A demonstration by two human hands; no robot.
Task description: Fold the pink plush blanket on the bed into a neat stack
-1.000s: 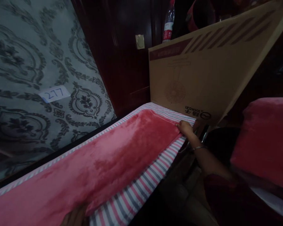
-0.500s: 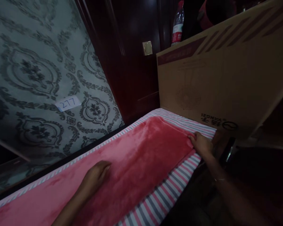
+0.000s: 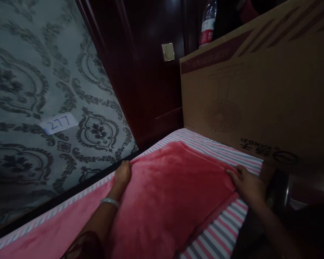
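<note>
Pink fleece blanket [image 3: 175, 187] is pinched at ten o'clock by the left hand [image 3: 122, 174] and at three o'clock by the right hand [image 3: 245, 183], hands apart so it lies flat on the striped sheet [image 3: 218, 233].

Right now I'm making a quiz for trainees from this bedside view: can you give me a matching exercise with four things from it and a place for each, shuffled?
Things:
1. left hand
2. right hand
3. plastic bottle
4. paper label marked 277

Places:
A. behind the top edge of the cardboard box
B. on the patterned wall panel
C. at the wall-side edge of the pink blanket
D. at the blanket corner nearest the box, over the striped sheet

Pairs: 1-C, 2-D, 3-A, 4-B
</note>
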